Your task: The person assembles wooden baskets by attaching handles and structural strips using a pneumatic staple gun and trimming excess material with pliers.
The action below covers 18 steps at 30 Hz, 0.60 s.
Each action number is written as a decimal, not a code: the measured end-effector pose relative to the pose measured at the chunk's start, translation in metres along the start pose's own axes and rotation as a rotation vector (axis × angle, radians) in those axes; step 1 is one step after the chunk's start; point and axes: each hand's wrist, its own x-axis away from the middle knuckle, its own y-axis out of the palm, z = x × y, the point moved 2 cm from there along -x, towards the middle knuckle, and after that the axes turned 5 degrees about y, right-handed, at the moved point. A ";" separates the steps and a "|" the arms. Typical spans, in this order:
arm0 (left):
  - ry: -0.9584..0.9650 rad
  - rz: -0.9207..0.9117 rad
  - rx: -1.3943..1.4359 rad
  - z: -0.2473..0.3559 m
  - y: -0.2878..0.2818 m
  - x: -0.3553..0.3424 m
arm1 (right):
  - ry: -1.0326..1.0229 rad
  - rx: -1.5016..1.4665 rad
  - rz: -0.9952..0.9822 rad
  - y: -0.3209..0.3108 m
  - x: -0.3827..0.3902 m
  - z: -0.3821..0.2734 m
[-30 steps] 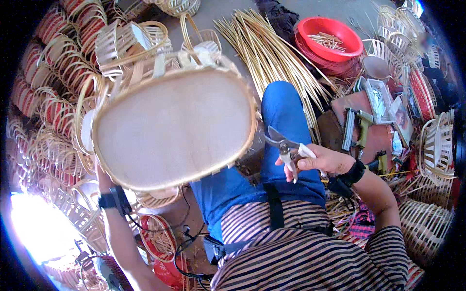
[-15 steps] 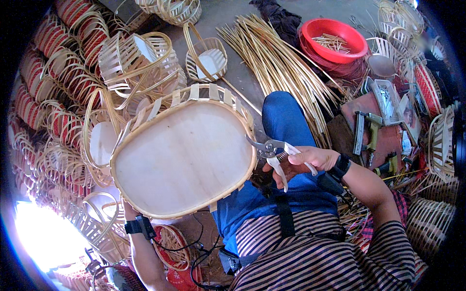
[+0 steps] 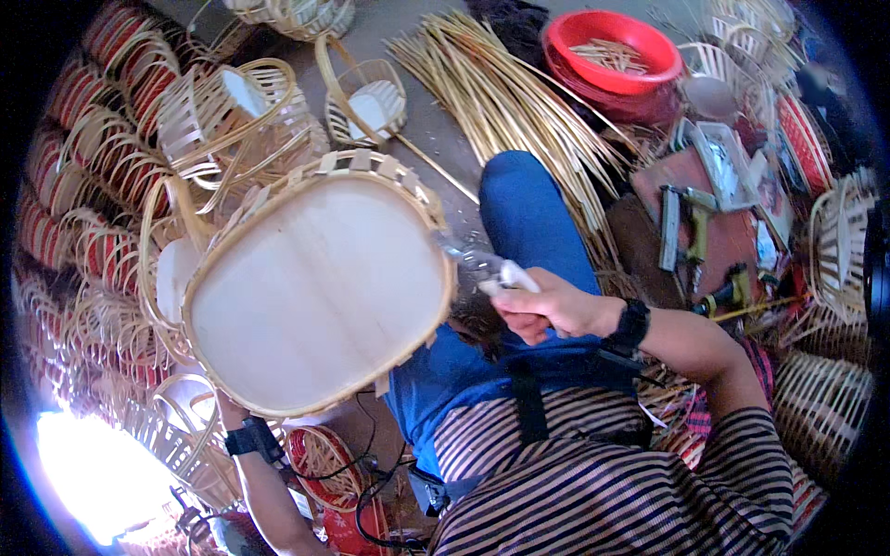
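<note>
An oval basket (image 3: 320,292) is tilted with its pale flat base toward me, over my left thigh. Thin wooden strips stand out around its cane-bound rim. My left hand (image 3: 230,410) supports it at the lower left; the fingers are hidden behind the basket. In my right hand (image 3: 561,310) is a pair of pruning shears (image 3: 482,264) with white handles, gripped closed. Their blades lie at the right edge of the basket, touching or very near the strip ends; motion blurs them.
Stacked red-and-natural baskets (image 3: 102,167) fill the left side. Ahead lie a bundle of long cane sticks (image 3: 519,111) and a red basin (image 3: 654,69) with short pieces. A board (image 3: 649,171) with a nail gun (image 3: 695,227) stands right. A red-rimmed container (image 3: 324,463) holds offcuts below.
My right hand has squeezed the shears' handles together, their blades staying by the basket's right edge. The whole view has shifted slightly, so everything sits further left and up.
</note>
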 end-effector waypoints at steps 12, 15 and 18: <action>0.190 -0.054 -0.191 0.028 0.082 -0.013 | -0.679 -0.262 1.450 -0.184 0.133 0.011; 0.208 -0.066 -0.215 0.030 0.095 -0.019 | -0.673 -0.158 2.066 -0.214 0.189 0.027; 0.239 -0.073 -0.248 0.037 0.101 -0.016 | -0.227 0.066 2.211 -0.266 0.233 0.045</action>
